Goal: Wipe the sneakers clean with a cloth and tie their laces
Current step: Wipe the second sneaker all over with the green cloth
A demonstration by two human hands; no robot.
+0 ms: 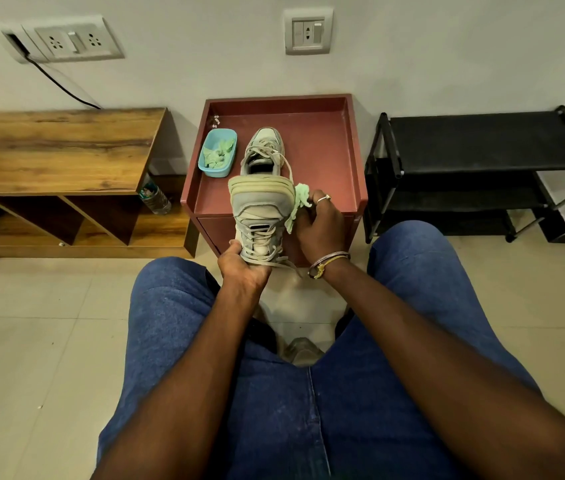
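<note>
I hold a grey-and-cream sneaker (259, 209) upright over the front edge of a small red table (329, 140), its toe pointing up and its laces loose. My left hand (243, 268) grips its heel end from below. My right hand (320, 226) holds a light green cloth (299, 199) against the sneaker's right side near the toe. The second sneaker (263, 150) stands on the red table just behind, unlaced, with a lace trailing to the right.
A light blue tub (217, 152) with green cloth pieces sits on the table's left side. A wooden shelf unit (56, 147) stands to the left, with a plastic bottle (156, 199) beside it, and a black shoe rack (481, 143) stands to the right. My knees flank the table.
</note>
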